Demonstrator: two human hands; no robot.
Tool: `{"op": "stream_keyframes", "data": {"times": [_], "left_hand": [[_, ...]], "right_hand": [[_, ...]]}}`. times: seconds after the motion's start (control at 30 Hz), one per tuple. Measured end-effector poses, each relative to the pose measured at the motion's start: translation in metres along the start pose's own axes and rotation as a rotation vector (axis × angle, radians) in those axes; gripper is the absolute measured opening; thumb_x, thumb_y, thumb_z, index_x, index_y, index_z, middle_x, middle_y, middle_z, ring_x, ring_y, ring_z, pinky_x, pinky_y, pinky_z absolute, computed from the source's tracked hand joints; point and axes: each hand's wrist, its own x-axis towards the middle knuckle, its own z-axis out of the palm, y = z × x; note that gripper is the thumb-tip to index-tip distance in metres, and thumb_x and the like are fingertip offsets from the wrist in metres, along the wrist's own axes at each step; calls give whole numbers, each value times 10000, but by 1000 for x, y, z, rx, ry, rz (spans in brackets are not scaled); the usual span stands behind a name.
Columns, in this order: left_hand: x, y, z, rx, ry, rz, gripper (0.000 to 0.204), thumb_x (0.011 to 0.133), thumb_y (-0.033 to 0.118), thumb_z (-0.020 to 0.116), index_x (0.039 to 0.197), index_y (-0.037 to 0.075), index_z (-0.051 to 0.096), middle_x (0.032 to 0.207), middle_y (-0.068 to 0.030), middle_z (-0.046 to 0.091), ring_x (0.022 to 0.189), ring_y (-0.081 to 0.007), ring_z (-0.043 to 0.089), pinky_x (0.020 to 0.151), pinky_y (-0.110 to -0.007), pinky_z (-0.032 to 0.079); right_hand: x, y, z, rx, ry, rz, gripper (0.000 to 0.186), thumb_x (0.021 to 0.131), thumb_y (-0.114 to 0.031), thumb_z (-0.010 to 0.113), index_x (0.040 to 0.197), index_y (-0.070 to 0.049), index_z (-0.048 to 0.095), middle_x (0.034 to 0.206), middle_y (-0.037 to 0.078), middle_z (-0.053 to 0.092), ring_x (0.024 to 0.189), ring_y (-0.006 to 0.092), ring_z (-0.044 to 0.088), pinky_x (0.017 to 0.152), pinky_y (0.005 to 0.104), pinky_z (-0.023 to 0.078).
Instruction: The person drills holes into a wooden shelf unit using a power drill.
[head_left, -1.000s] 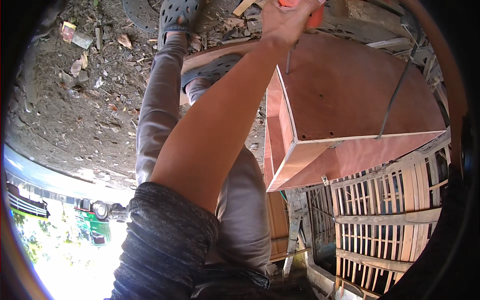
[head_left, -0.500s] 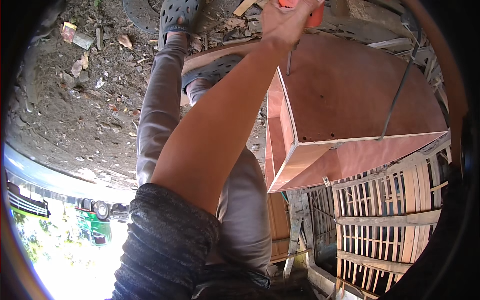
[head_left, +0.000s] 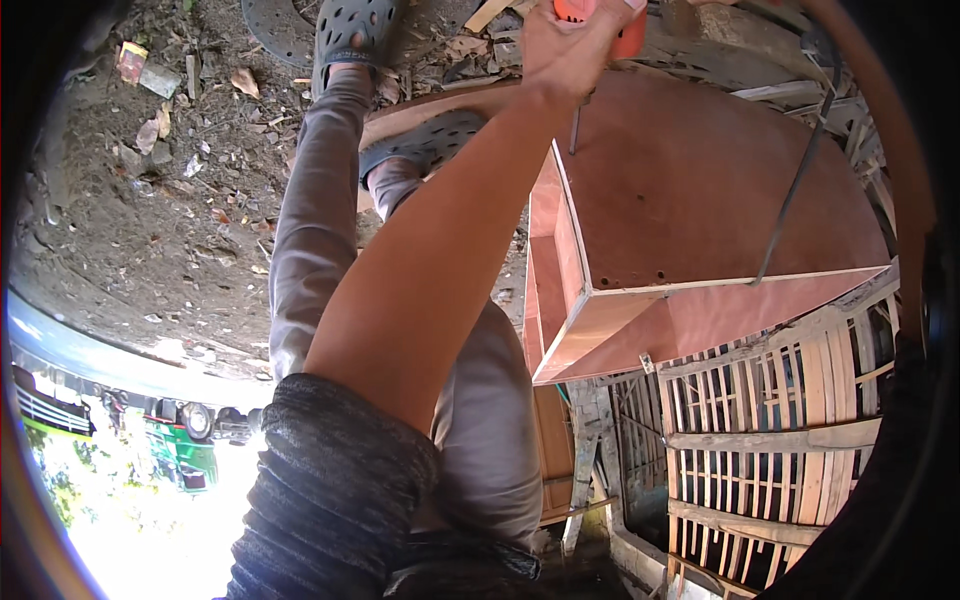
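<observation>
Left hand (head_left: 560,55) up at the top edge, palm down, fingers (head_left: 610,22) curled round an orange drill (head_left: 630,40), or what reads as one; grip looks closed, though the frame cuts off part of hand and tool

Thin grey bit (head_left: 574,132) sticks out below the wrist, pointing down the picture toward the near left corner of a plywood box (head_left: 690,312). Tip shows against the box's reddish-brown top panel (head_left: 740,190), just inside its left edge; contact or small gap, cannot tell

Key relation: panel lies below and to the right of the left fingers, its long axis seeming to run left to right, so the bit stands at one end of it. Left hand is clearly the nearer to that end

Right forearm (head_left: 888,110) bends along the right rim; a sliver of skin at the top edge is probably the right hand (head_left: 712,2). How its fingers stand, and whether they hold anything, cannot tell

Two dark holes (head_left: 632,277) by the panel's near edge, one mark farther in. Dark cable (head_left: 797,185) slants over the panel's right part and reaches the near edge. Box front open, compartments showing; slatted wood (head_left: 770,440) below it in view, littered soil (head_left: 190,200) and grey perforated clogs (head_left: 357,30) to the left
</observation>
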Motion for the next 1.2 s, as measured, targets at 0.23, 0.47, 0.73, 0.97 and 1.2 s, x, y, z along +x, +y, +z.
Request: {"op": "stream_keyframes", "data": {"times": [0.23, 0.47, 0.73, 0.97, 1.2], "left_hand": [[5, 25, -55, -415, -529, 4, 676, 857, 568, 789, 1267, 43, 672, 1083, -77, 710, 971, -165, 662, 839, -342, 530], [0, -8, 0, 15, -35, 16, 573, 896, 532, 762, 1224, 67, 691, 973, -34, 704, 832, -111, 627, 750, -288, 511], [6, -11, -5, -118, -64, 102, 618, 894, 555, 748, 1212, 27, 700, 1005, -47, 713, 858, -121, 638, 753, -300, 515], [-7, 17, -18, 16, -170, -152, 585, 890, 584, 730, 1124, 49, 711, 755, -19, 631, 583, -95, 523, 507, -288, 400], [-1, -13, -13, 15, 19, 208, 641, 882, 596, 727, 1200, 40, 708, 957, -90, 724, 845, -190, 677, 758, -358, 539]], "right_hand": [[-10, -56, -28, -22, -104, 295, 656, 631, -201, 842, 1219, -63, 586, 1073, 210, 690, 1022, 390, 656, 861, 479, 531], [-2, -9, -3, 30, 27, 37, 627, 644, -186, 833, 1198, -34, 583, 1046, 212, 686, 997, 387, 658, 846, 477, 532], [-14, -37, -12, -89, 46, 36, 596, 678, -220, 831, 1185, -37, 577, 1059, 217, 679, 990, 381, 658, 851, 490, 525], [-20, -52, -13, -116, 18, 89, 601, 697, -215, 822, 1222, -63, 570, 1038, 205, 684, 966, 363, 661, 835, 475, 531], [3, -53, -16, 39, -153, 288, 625, 685, -169, 816, 1248, -69, 563, 1049, 190, 685, 967, 346, 663, 837, 481, 532]]}}
